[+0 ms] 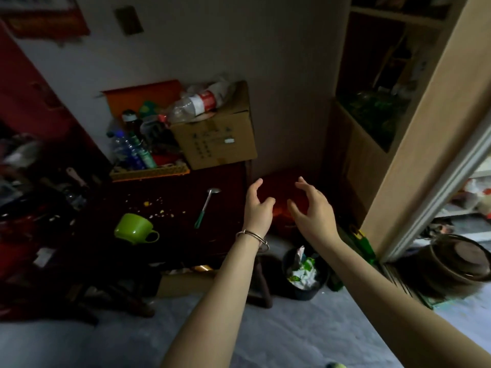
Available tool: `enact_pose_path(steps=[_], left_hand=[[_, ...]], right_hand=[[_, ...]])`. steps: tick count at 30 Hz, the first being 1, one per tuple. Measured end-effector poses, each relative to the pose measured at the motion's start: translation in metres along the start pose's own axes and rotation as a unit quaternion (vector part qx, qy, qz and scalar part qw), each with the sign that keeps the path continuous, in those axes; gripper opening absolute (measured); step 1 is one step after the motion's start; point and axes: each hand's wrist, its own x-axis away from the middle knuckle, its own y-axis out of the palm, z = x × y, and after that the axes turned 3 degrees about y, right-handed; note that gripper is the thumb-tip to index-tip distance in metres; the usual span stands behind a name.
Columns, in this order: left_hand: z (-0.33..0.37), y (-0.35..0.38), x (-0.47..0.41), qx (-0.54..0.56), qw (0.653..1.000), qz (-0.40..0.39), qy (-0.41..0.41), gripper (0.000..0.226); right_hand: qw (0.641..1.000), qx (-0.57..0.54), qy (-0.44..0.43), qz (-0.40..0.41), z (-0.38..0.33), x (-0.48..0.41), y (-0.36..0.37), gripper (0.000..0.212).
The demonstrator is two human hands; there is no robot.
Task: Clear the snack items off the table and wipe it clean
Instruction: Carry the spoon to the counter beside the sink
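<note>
Dark table (pixel 170 235) holds a cardboard box (pixel 218 139) with illegible print.

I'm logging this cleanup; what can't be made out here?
Head view only:
- Red object past the left hand and right hand: dark, partly covered by them.
- Crumbs on the table: too small to identify.
- Clutter at left: blurred, dark.
- Shelf unit: cut by top edge.

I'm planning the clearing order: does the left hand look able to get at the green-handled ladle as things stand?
Probably yes. The left hand is empty and open just right of the ladle, and only dark tabletop shows between them.
</note>
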Motion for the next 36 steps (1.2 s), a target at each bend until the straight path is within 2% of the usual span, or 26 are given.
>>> enact_pose_path(steps=[10,15,21,27,31,36], left_hand=[[-0.037,-0.104,-0.028,-0.012,0.993,0.108,-0.041,0.053],[-0.055,-0.137,-0.058,-0.036,0.982,0.167,-0.082,0.053],[-0.083,-0.174,-0.103,-0.026,0.973,0.198,-0.118,0.052],[-0.115,-0.2,-0.143,-0.003,0.969,0.18,-0.17,0.054],[-0.144,-0.218,-0.178,-0.006,0.97,0.13,-0.207,0.058],[-0.179,-0.236,-0.215,-0.053,0.965,0.046,-0.251,0.054]], right_hand=[[0.992,-0.042,-0.044,-0.109,-0.045,-0.034,0.099,0.049],[0.979,-0.092,-0.032,-0.178,-0.052,-0.069,0.159,0.053],[0.966,-0.075,0.003,-0.247,-0.058,-0.103,0.215,0.052],[0.954,-0.06,0.055,-0.288,-0.058,-0.128,0.256,0.049],[0.953,-0.045,0.094,-0.284,-0.062,-0.138,0.292,0.049],[0.943,0.006,0.199,-0.268,-0.065,-0.15,0.338,0.053]])
